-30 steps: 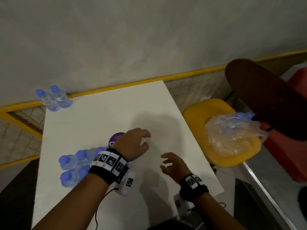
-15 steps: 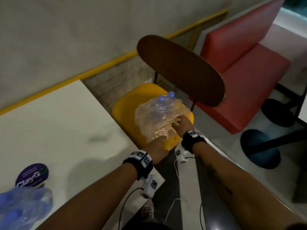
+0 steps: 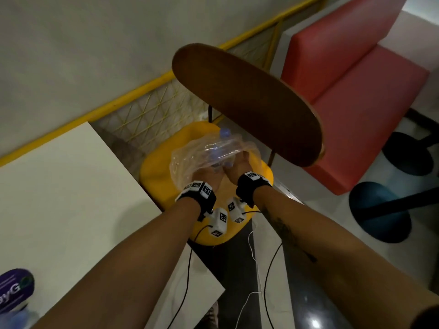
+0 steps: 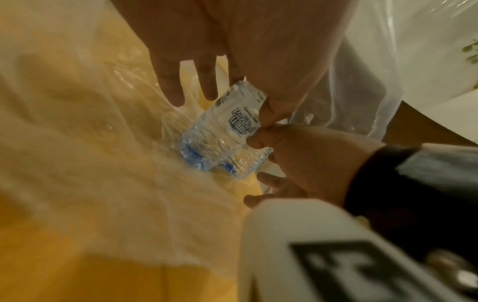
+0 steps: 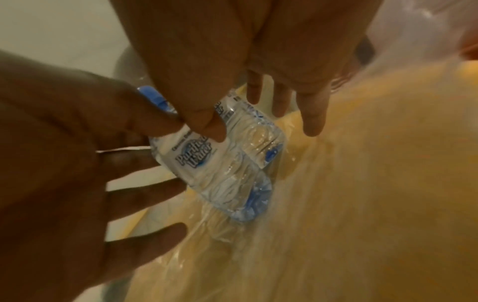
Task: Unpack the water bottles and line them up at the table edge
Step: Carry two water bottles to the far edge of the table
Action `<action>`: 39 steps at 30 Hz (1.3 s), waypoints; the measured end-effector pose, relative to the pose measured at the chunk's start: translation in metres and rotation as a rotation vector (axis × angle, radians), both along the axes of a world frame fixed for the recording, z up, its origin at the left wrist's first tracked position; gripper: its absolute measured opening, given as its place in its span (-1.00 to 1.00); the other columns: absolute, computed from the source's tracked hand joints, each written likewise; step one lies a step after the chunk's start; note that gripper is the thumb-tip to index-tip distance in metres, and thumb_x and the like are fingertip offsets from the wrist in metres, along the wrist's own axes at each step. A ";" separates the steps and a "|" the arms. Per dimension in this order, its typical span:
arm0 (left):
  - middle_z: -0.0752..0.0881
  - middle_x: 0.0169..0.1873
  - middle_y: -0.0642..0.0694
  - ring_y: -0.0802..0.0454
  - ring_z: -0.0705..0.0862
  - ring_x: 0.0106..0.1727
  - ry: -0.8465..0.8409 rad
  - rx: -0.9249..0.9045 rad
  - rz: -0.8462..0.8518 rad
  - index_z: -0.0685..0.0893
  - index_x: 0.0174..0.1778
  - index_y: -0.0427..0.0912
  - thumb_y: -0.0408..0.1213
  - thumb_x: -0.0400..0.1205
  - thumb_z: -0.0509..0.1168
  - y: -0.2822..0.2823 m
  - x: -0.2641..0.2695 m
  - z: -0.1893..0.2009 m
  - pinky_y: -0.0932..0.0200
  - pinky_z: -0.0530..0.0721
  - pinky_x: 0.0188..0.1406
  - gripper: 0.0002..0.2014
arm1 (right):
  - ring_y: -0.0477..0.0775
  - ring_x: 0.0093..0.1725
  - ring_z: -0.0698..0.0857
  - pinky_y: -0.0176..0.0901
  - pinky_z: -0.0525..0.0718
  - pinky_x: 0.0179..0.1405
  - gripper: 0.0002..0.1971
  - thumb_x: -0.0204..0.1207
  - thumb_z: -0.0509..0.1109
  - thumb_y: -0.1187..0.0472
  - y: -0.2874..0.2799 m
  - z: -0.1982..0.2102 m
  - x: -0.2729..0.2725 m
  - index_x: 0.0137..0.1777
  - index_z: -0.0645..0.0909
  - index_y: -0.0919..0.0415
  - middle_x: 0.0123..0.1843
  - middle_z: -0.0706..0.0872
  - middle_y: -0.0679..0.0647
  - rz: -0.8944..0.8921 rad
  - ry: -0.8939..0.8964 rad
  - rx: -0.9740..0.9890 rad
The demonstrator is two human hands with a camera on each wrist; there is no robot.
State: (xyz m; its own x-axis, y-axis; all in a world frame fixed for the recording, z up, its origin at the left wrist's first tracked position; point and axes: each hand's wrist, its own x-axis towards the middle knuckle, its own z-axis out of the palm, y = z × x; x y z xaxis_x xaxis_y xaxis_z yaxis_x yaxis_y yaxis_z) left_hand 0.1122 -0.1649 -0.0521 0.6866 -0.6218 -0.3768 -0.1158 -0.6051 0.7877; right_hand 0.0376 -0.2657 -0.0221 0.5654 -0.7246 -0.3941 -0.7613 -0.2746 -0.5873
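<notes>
A clear plastic bag [image 3: 190, 160] of small water bottles lies on a yellow chair seat [image 3: 154, 172], one blue cap [image 3: 224, 132] poking up at its far side. Both hands are pushed into it side by side, left hand [image 3: 209, 176] and right hand [image 3: 235, 165]. In the wrist views a labelled bottle [image 4: 222, 130] [image 5: 207, 163] lies cap down. My left hand [image 4: 240, 98] [image 5: 155, 143] and right hand [image 4: 261, 163] [image 5: 232, 114] each have a thumb on its label, with their fingers behind or under it. A second bottle [image 5: 261, 139] lies against it.
The white table [image 3: 71, 186] is to my left, with a purple round sticker [image 3: 14, 288] and a blurred blue bottle pack [image 3: 11, 319] at the bottom left. The chair's brown backrest [image 3: 244, 103] overhangs the bag. A red bench [image 3: 356, 79] and dark stool bases [image 3: 380, 210] are to the right.
A second ago both hands were over the table; I turned right to the chair. They have gone from touching the bag's near side to reaching inside and taking hold of a bottle.
</notes>
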 end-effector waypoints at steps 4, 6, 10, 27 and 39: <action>0.86 -0.17 -0.07 -0.18 0.82 -0.13 0.133 -0.017 0.060 0.82 -0.24 0.09 0.19 0.25 0.45 -0.009 0.010 -0.010 -0.32 0.84 -0.02 -0.69 | 0.36 0.32 0.60 0.02 0.58 0.20 -0.61 0.71 0.20 0.15 -0.013 0.000 0.008 0.51 0.40 0.20 0.45 0.52 0.26 0.000 -0.001 -0.003; 0.82 -0.11 -0.12 -0.19 0.77 -0.12 0.122 -0.015 0.084 0.73 -0.11 0.11 0.15 0.38 0.44 -0.008 0.003 0.000 -0.29 0.83 0.01 -0.72 | 0.30 0.12 0.71 0.02 0.71 0.02 -0.50 0.69 0.21 -0.03 -0.015 -0.009 0.006 0.58 0.35 0.12 0.35 0.64 0.24 -0.031 0.025 0.051; 0.79 -0.09 -0.04 -0.16 0.78 -0.14 0.130 0.120 0.075 0.66 0.18 0.23 0.50 0.34 0.30 0.003 -0.007 -0.019 -0.07 0.74 -0.26 -0.40 | 0.03 -0.42 0.56 -0.21 0.51 -0.56 -0.48 0.68 0.28 0.07 -0.014 -0.010 -0.017 0.62 0.29 0.03 -0.23 0.61 0.09 -0.026 0.196 0.231; 0.68 0.25 -0.05 -0.01 0.59 0.14 0.052 0.136 -0.200 0.64 0.49 0.04 -0.10 0.82 0.19 0.027 -0.013 -0.013 0.13 0.43 0.18 -0.67 | 0.29 0.05 0.72 0.13 0.75 0.09 -0.51 0.56 0.43 0.18 -0.028 -0.008 0.006 0.50 0.51 0.13 0.08 0.72 0.21 0.318 0.536 0.008; 0.77 0.12 -0.01 -0.14 0.72 0.12 0.031 0.174 -0.112 0.68 0.32 0.01 -0.05 0.78 0.27 0.025 -0.021 0.009 0.21 0.69 0.00 -0.76 | 0.20 -0.43 0.47 0.08 0.52 -0.45 -0.94 0.65 0.34 0.09 -0.022 -0.003 -0.025 -0.03 0.57 -0.13 -0.36 0.53 0.15 0.066 0.158 0.048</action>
